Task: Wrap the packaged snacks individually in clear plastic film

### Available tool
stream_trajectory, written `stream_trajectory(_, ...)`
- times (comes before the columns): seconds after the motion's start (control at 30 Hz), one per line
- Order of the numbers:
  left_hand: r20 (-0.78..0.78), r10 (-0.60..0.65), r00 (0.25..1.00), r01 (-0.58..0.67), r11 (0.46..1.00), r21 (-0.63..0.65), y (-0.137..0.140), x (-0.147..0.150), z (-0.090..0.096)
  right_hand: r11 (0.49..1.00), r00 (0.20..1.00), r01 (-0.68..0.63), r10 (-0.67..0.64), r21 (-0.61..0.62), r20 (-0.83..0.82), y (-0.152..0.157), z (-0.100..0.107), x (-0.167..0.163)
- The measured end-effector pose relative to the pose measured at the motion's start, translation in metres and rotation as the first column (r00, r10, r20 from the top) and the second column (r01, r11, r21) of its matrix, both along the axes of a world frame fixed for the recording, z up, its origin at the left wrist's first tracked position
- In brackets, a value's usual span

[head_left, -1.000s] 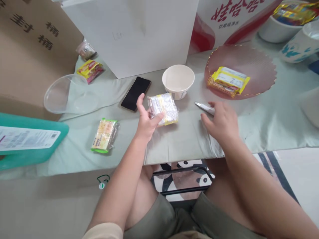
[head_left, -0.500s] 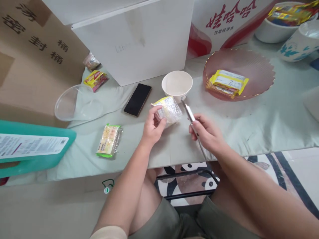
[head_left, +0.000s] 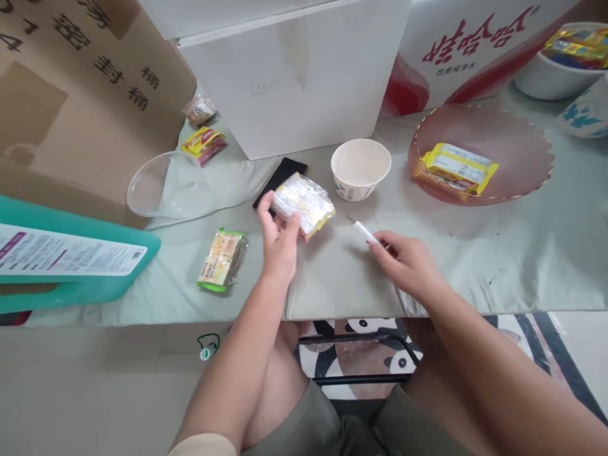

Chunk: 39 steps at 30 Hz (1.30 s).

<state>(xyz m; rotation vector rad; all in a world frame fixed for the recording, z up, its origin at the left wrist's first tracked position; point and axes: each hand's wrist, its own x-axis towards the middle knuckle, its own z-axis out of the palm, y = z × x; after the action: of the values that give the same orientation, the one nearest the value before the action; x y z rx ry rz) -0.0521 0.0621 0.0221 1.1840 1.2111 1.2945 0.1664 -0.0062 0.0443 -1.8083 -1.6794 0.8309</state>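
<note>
My left hand point(head_left: 280, 244) pinches a shiny snack packet point(head_left: 304, 204) with yellow edges between thumb and fingers, holding it above the table and partly over a black phone point(head_left: 280, 180). To the right, my right hand point(head_left: 411, 263) is closed around a slim white utility knife point(head_left: 365, 232). Its thin dark tip points up and left, toward the packet but apart from it; the rear part is hidden in the hand. Just beyond the hands stands a white paper bowl point(head_left: 361, 170) with a blue-green print. A green-edged snack packet point(head_left: 221, 259) lies left of my left hand.
A pink scalloped bowl point(head_left: 527, 155) holds yellow packets point(head_left: 460, 166). White cartons point(head_left: 304, 88) and a brown box point(head_left: 95, 114) stand behind. At left are a clear plastic bowl point(head_left: 164, 187), red-yellow packet point(head_left: 203, 144) and teal jug point(head_left: 95, 282). A paper cup point(head_left: 586, 117) stands far right.
My left hand has turned and shifted the packet left, away from the paper bowl and over the phone. The knife has drawn back from the bowl and lies lower. The view has shifted slightly.
</note>
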Motion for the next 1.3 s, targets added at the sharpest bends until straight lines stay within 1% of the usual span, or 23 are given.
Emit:
stream_trajectory(0.07, -0.040, -0.074, 0.996, 0.071, 0.995, -0.069, -0.007, 0.004, -0.002, 0.987, 0.975, 0.101, -0.123, 0.121, 0.185, 0.001, -0.005, 0.015)
stream_trajectory(0.13, -0.146, -0.175, 0.974, 0.159, 0.981, -0.110, -0.015, 0.008, -0.003, 0.973, 0.921, 0.145, -0.200, 0.180, 0.335, 0.003, -0.011, 0.030)
stream_trajectory(0.17, -0.228, -0.195, 0.954, 0.175, 0.979, -0.103, -0.017, 0.008, -0.003, 0.970, 0.895, 0.158, -0.220, 0.185, 0.388, 0.004, -0.014, 0.037)
stream_trajectory(0.23, -0.401, -0.160, 0.902, 0.165, 0.986, -0.025, -0.019, 0.007, -0.002, 0.964, 0.850, 0.188, -0.255, 0.188, 0.460, 0.005, -0.017, 0.048)
stream_trajectory(0.3, -0.515, -0.132, 0.847, 0.195, 0.978, 0.071, -0.017, 0.004, 0.001, 0.950, 0.819, 0.215, -0.301, 0.226, 0.488, 0.006, -0.018, 0.052)
stream_trajectory(0.33, -0.547, -0.156, 0.823, 0.245, 0.965, 0.093, -0.015, 0.002, 0.003, 0.942, 0.821, 0.211, -0.316, 0.261, 0.475, 0.005, -0.018, 0.052)
stream_trajectory(0.4, -0.589, -0.241, 0.771, 0.346, 0.936, 0.070, -0.012, 0.000, 0.006, 0.929, 0.872, 0.155, -0.289, 0.337, 0.394, 0.004, -0.018, 0.043)
stream_trajectory(0.43, -0.599, -0.269, 0.754, 0.367, 0.929, 0.046, -0.011, 0.000, 0.007, 0.928, 0.914, 0.105, -0.232, 0.357, 0.334, 0.004, -0.019, 0.036)
stream_trajectory(0.47, -0.598, -0.280, 0.751, 0.363, 0.932, 0.020, -0.012, 0.000, 0.008, 0.933, 0.952, 0.047, -0.150, 0.356, 0.268, 0.003, -0.019, 0.028)
stream_trajectory(0.5, -0.581, -0.279, 0.764, 0.339, 0.941, -0.005, -0.012, 0.000, 0.009, 0.942, 0.977, -0.013, -0.059, 0.336, 0.203, 0.002, -0.020, 0.019)
stream_trajectory(0.57, -0.489, -0.261, 0.832, 0.268, 0.962, -0.057, -0.014, 0.001, 0.008, 0.957, 0.991, -0.116, 0.095, 0.266, 0.091, 0.001, -0.021, 0.003)
stream_trajectory(0.6, -0.417, -0.245, 0.875, 0.231, 0.969, -0.085, -0.014, 0.002, 0.007, 0.961, 0.989, -0.146, 0.138, 0.236, 0.050, 0.001, -0.021, -0.004)
stream_trajectory(0.67, -0.259, -0.196, 0.946, 0.160, 0.975, -0.151, -0.013, 0.002, 0.005, 0.964, 0.987, -0.159, 0.162, 0.213, 0.002, 0.003, -0.021, -0.010)
stream_trajectory(0.7, -0.192, -0.165, 0.967, 0.130, 0.975, -0.183, -0.012, 0.002, 0.005, 0.966, 0.989, -0.146, 0.151, 0.216, -0.007, 0.004, -0.020, -0.010)
stream_trajectory(0.77, -0.108, -0.095, 0.990, 0.067, 0.969, -0.238, -0.008, 0.000, 0.005, 0.969, 0.994, -0.102, 0.108, 0.226, -0.013, 0.005, -0.018, -0.007)
stream_trajectory(0.87, -0.043, -0.034, 0.999, 0.019, 0.953, -0.303, -0.003, -0.001, 0.008, 0.969, 0.997, -0.072, 0.077, 0.236, -0.009, 0.005, -0.015, 0.001)
stream_trajectory(0.93, -0.014, 0.004, 1.000, -0.009, 0.943, -0.332, -0.001, -0.001, 0.012, 0.961, 0.998, -0.056, 0.059, 0.272, -0.001, 0.005, -0.012, 0.008)
stream_trajectory(0.97, -0.006, 0.023, 1.000, -0.023, 0.939, -0.343, 0.000, -0.001, 0.013, 0.953, 1.000, -0.029, 0.029, 0.300, 0.004, 0.004, -0.011, 0.011)
stream_trajectory(1.03, -0.006, 0.056, 0.998, -0.054, 0.932, -0.358, 0.000, 0.000, 0.015, 0.933, 0.998, 0.055, -0.064, 0.356, 0.013, 0.004, -0.008, 0.017)
stream_trajectory(1.1, -0.025, 0.065, 0.998, -0.070, 0.929, -0.364, 0.001, -0.001, 0.016, 0.911, 0.987, 0.144, -0.162, 0.387, 0.014, 0.003, -0.005, 0.022)
stream_trajectory(1.3, -0.153, 0.092, 0.984, -0.140, 0.932, -0.336, 0.008, -0.014, 0.007, 0.859, 0.932, 0.329, -0.362, 0.393, 0.011, 0.003, -0.002, 0.046)
